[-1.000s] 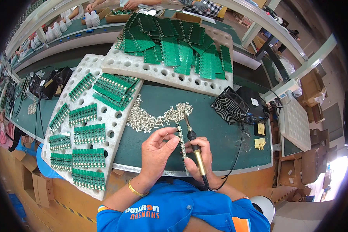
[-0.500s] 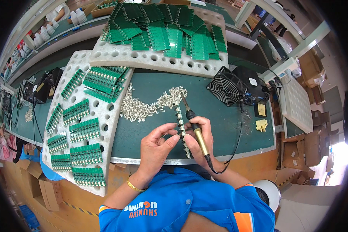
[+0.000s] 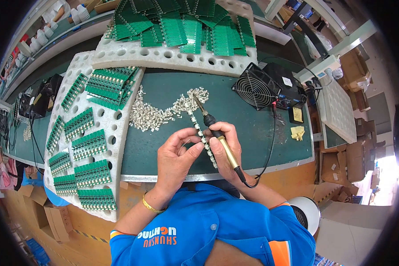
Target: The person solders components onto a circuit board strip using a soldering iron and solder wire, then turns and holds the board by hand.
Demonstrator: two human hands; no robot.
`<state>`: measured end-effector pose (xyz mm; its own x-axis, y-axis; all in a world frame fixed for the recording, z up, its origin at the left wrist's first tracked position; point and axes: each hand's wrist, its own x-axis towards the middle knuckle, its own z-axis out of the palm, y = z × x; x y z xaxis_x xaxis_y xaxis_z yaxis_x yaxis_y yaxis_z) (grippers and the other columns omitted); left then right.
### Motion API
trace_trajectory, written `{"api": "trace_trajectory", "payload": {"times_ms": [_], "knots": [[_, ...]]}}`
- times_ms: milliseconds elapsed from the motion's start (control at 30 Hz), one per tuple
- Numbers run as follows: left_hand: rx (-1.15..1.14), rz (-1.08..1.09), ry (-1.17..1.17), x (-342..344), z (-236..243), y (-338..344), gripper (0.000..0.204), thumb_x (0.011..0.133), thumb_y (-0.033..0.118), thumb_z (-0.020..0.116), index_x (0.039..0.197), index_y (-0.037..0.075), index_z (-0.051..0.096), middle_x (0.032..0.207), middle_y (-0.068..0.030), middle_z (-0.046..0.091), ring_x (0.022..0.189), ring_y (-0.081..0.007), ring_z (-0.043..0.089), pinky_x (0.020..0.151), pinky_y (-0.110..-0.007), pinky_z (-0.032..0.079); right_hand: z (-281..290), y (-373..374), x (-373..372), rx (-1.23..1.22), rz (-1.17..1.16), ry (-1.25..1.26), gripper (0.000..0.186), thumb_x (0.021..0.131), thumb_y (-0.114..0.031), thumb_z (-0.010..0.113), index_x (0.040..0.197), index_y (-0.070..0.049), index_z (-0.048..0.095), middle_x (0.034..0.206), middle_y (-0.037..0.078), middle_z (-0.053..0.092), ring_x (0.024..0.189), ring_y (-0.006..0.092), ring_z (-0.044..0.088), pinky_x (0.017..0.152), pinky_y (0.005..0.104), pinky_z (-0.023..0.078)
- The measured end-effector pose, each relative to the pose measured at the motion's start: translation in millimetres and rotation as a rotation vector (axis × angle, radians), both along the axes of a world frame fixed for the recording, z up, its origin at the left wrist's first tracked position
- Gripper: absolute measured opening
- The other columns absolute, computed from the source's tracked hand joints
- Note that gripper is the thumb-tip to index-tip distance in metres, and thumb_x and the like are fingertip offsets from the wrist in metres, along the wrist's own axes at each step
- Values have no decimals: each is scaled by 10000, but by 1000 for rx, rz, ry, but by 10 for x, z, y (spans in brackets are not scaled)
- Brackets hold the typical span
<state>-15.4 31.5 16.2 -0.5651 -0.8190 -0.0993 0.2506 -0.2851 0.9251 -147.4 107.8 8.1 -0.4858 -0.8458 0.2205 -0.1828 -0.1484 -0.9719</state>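
Observation:
My right hand (image 3: 229, 153) is wrapped round a soldering iron (image 3: 227, 154) with a brass-coloured handle and black grip. The iron's tip points up and left, over the near edge of the loose parts. My left hand (image 3: 177, 153) is closed, its thumb and fingertips at the left side of a narrow circuit board strip (image 3: 202, 138). Turned nearly edge-on, the strip carries a row of small pale parts. My right thumb rests by its other side. A thin light line, perhaps wire, shows by the left fingers. Small whitish metallic parts (image 3: 153, 116) lie heaped beyond my hands.
At left, a white foam board (image 3: 125, 155) with round holes bears several green circuit boards (image 3: 92, 171). Another foam board (image 3: 164, 62) at the back carries a pile of bare green boards (image 3: 177, 33). A black fan (image 3: 256, 86), a black box (image 3: 286, 82) and a yellow sponge (image 3: 297, 133) stand right.
The strip has tilted and turned, so more of its pale parts show. The soldering iron's tip has shifted left across the parts heap. The whole view has moved slightly.

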Motion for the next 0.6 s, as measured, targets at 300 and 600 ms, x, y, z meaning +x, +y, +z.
{"api": "trace_trajectory", "payload": {"times_ms": [300,600], "knots": [[15,-1,5,-31,1,7,335,884,-6,726,1203,-17,623,1028,-55,692,598,47,409,497,-134,338,25,-15,4,-15,-45,-6,290,960,-114,562,1237,-53,503,1003,82,619,856,122,561,758,300,494],[34,-9,17,-67,20,4,333,897,-5,713,1214,-22,612,1026,-55,683,635,37,452,532,-133,372,32,-32,-17,26,-89,45,295,937,-40,557,1227,-62,506,1032,98,624,880,141,590,769,315,508]]}}
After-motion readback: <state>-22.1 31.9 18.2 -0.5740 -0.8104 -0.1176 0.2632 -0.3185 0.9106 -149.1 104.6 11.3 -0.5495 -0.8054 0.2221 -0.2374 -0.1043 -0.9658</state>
